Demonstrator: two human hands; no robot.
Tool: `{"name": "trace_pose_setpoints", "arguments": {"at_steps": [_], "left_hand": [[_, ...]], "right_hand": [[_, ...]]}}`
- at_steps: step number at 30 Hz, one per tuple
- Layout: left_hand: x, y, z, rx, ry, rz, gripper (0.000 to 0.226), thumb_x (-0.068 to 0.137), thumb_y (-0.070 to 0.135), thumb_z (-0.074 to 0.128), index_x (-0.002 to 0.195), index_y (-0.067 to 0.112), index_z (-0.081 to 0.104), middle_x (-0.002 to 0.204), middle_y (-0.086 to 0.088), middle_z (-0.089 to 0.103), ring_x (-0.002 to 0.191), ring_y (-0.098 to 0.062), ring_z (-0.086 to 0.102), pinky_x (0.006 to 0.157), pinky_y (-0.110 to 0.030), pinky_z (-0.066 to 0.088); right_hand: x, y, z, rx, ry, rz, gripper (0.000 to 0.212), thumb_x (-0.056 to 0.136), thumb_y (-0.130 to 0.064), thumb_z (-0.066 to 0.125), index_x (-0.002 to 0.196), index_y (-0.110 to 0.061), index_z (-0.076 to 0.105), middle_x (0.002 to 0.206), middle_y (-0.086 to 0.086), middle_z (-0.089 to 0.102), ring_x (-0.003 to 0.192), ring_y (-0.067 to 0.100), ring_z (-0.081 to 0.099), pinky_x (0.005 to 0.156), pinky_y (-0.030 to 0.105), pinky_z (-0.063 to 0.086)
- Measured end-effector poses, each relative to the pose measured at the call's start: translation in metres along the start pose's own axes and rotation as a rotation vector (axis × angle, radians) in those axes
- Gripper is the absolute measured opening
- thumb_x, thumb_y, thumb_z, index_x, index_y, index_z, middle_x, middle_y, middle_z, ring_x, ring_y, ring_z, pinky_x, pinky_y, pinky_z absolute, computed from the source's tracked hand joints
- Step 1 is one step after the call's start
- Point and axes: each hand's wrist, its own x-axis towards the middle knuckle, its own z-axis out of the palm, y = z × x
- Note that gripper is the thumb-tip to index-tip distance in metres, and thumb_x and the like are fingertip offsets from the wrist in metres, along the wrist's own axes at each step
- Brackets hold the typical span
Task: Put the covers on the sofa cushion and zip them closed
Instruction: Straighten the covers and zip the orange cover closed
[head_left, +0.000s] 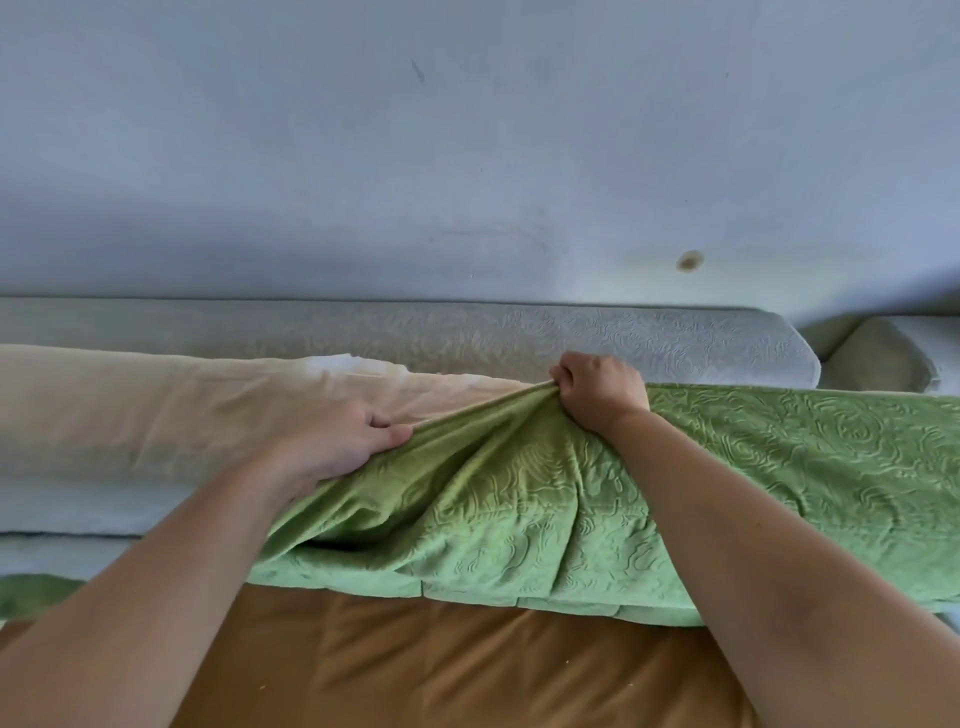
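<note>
1. The green embossed fabric cover (649, 499) sheathes the right part of the long beige cloth-wrapped sofa cushion (156, 410).
2. The left hand (332, 441) pinches the cover's open edge.
3. The right hand (597, 389), fisted, grips the bunched edge.

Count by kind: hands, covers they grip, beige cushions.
Hands: 2, left hand and right hand
Gripped green cover: 1
Beige cushion: 1
Total: 4
</note>
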Motion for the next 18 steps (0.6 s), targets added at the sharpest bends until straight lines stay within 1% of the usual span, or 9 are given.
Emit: {"name": "trace_pose_setpoints", "arguments": {"at_steps": [1, 3, 5, 7, 9, 11, 14, 16, 18], "left_hand": [[-0.001, 0.006, -0.004, 0.012, 0.126, 0.056, 0.036, 0.088, 0.031, 0.061, 0.058, 0.012, 0.056, 0.055, 0.000, 0.053, 0.060, -0.021, 0.052, 0.059, -0.027, 0.036], [0.008, 0.026, -0.019, 0.137, 0.424, 0.133, 0.038, 0.087, 0.028, 0.063, 0.055, 0.013, 0.050, 0.051, -0.004, 0.041, 0.057, -0.021, 0.043, 0.053, -0.029, 0.026], [0.028, 0.043, -0.028, 0.353, 0.540, 0.147, 0.033, 0.088, 0.032, 0.061, 0.062, 0.011, 0.058, 0.060, -0.008, 0.051, 0.068, -0.026, 0.052, 0.057, -0.029, 0.031], [0.053, 0.040, -0.019, 0.543, 0.497, 0.085, 0.028, 0.091, 0.036, 0.055, 0.077, 0.013, 0.064, 0.081, -0.011, 0.063, 0.083, -0.029, 0.058, 0.064, -0.028, 0.035], [0.076, 0.025, -0.004, 0.627, 0.398, 0.050, 0.028, 0.095, 0.037, 0.048, 0.084, 0.016, 0.063, 0.096, -0.010, 0.066, 0.087, -0.028, 0.057, 0.066, -0.028, 0.035], [0.085, 0.015, 0.000, 0.644, 0.360, 0.060, 0.027, 0.096, 0.036, 0.046, 0.085, 0.018, 0.062, 0.098, -0.007, 0.066, 0.088, -0.027, 0.056, 0.066, -0.028, 0.034], [0.083, 0.009, -0.004, 0.597, 0.356, 0.075, 0.027, 0.096, 0.037, 0.046, 0.076, 0.022, 0.056, 0.094, -0.006, 0.065, 0.084, -0.025, 0.055, 0.065, -0.027, 0.034], [0.080, 0.005, -0.002, 0.608, 0.391, 0.091, 0.027, 0.096, 0.037, 0.045, 0.082, 0.020, 0.061, 0.096, -0.007, 0.066, 0.087, -0.026, 0.057, 0.065, -0.028, 0.034], [0.078, 0.004, 0.001, 0.621, 0.431, 0.116, 0.028, 0.096, 0.037, 0.045, 0.091, 0.018, 0.065, 0.099, -0.008, 0.066, 0.093, -0.028, 0.059, 0.065, -0.028, 0.035]], "right_hand": [[-0.002, 0.000, 0.000, -0.007, 0.004, -0.017, 0.030, 0.097, -0.032, 0.038, 0.102, -0.012, 0.061, 0.103, 0.015, 0.066, 0.093, 0.033, 0.060, 0.068, 0.031, 0.036], [-0.004, 0.001, 0.000, -0.008, 0.007, -0.034, 0.031, 0.098, -0.032, 0.036, 0.101, -0.012, 0.060, 0.101, 0.015, 0.066, 0.091, 0.033, 0.061, 0.068, 0.031, 0.037], [-0.006, 0.004, 0.002, -0.017, -0.021, -0.019, 0.032, 0.098, -0.032, 0.034, 0.102, -0.012, 0.059, 0.103, 0.015, 0.066, 0.093, 0.033, 0.061, 0.069, 0.032, 0.038], [-0.005, 0.006, 0.006, -0.041, -0.073, -0.002, 0.033, 0.098, -0.033, 0.033, 0.103, -0.014, 0.060, 0.106, 0.014, 0.066, 0.095, 0.033, 0.060, 0.071, 0.032, 0.039], [-0.001, 0.007, 0.011, -0.043, -0.100, 0.006, 0.034, 0.098, -0.034, 0.033, 0.104, -0.015, 0.061, 0.107, 0.014, 0.065, 0.097, 0.033, 0.060, 0.073, 0.033, 0.041], [0.003, 0.007, 0.010, -0.026, -0.103, 0.015, 0.034, 0.098, -0.034, 0.032, 0.102, -0.015, 0.060, 0.107, 0.014, 0.065, 0.097, 0.033, 0.059, 0.074, 0.033, 0.041], [0.002, 0.002, -0.001, -0.026, -0.095, 0.028, 0.037, 0.099, -0.036, 0.030, 0.099, -0.015, 0.060, 0.103, 0.013, 0.065, 0.092, 0.031, 0.059, 0.069, 0.031, 0.037], [0.001, -0.015, -0.006, -0.054, -0.086, -0.034, 0.043, 0.098, -0.046, 0.026, 0.093, -0.017, 0.057, 0.094, 0.010, 0.065, 0.083, 0.027, 0.058, 0.067, 0.029, 0.038], [-0.002, -0.045, -0.004, -0.085, -0.103, -0.142, 0.040, 0.097, -0.051, 0.027, 0.088, -0.019, 0.048, 0.081, 0.005, 0.058, 0.074, 0.023, 0.054, 0.064, 0.028, 0.037]]}}
